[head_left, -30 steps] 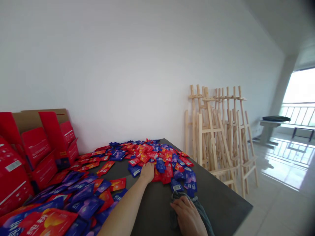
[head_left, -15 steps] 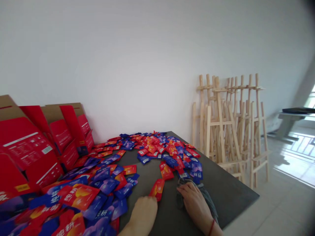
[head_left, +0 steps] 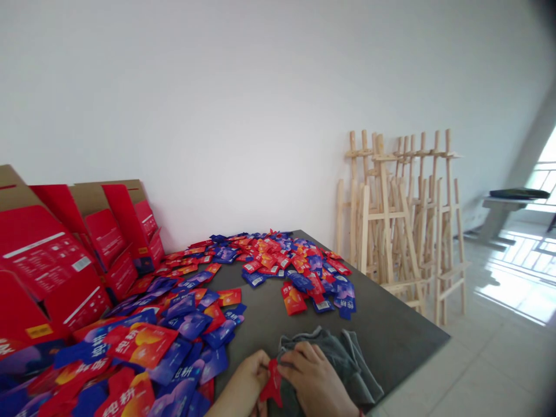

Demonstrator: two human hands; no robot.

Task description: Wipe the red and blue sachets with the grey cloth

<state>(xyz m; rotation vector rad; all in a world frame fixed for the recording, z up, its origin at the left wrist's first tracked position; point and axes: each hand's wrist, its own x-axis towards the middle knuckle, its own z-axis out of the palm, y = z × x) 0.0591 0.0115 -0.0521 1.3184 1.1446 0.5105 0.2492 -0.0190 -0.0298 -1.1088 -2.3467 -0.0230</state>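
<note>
Pinching a red packet (head_left: 273,383) between left hand (head_left: 244,381) and right hand (head_left: 313,385), both grips clenched on it, at the edge of a grey cloth (head_left: 334,356) on the dark surface (head_left: 260,310), apart from the packet piles (head_left: 282,269), leaving working room.

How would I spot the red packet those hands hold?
Find the dark table with wooden easels behind it. At its near edge lies a grey cloth. The red sachet between the left hand and right hand is the only one held.
</note>
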